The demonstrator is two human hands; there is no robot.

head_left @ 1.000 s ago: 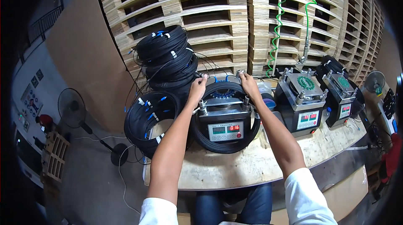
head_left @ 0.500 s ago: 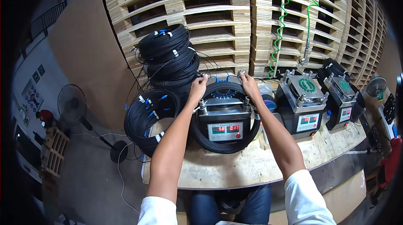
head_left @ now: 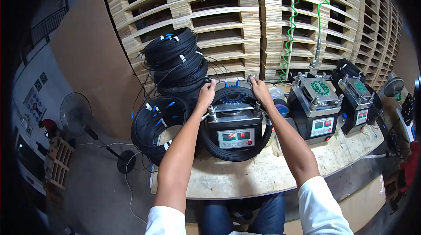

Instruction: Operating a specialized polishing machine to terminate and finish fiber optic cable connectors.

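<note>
Stacked wooden pallets [head_left: 219,11] rise behind the black bench machine [head_left: 234,125], which stands on a pale wooden worktop [head_left: 254,180]. Around this machine lies a black cable coil [head_left: 234,155], looping below its lit display panel [head_left: 236,138] and up behind its top, where blue connectors [head_left: 233,100] sit in an arc. At the machine's rear left corner, the left hand [head_left: 206,95] has thumb and fingers pinched on a metal knob [head_left: 211,79]; at its rear right corner, the right hand [head_left: 260,91] pinches a matching knob [head_left: 251,77], fingertips partly hidden. Just left of the machine rests an open coil [head_left: 147,141] with white ties, and behind that, to the machine's rear left, a tall pile of coils [head_left: 175,62]. Right of the machine stand two similar machines, one nearer [head_left: 313,114], one farther [head_left: 357,108].
</note>
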